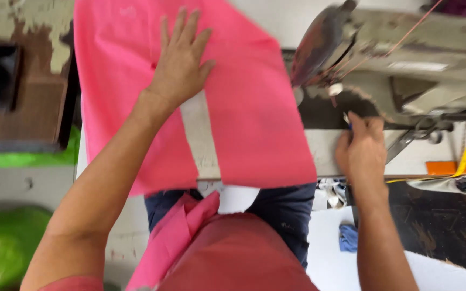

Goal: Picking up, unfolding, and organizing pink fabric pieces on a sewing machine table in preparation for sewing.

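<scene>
Across the pale desk (324,148) in the middle of the frame lies the pink fabric (254,108), draped over the near edge, with the sewing machine (405,59) at upper right. I see my left hand (182,64) pressed flat and fully spread on the cloth at top centre, gripping nothing, which seems to keep it from sliding. My right hand (360,151) is curled shut on a small blue-tipped tool (347,120) just below the machine head, kept close by.

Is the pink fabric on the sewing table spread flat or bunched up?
Spread flat: the pink fabric lies smooth under the left hand, its end hanging over the table edge.
</scene>
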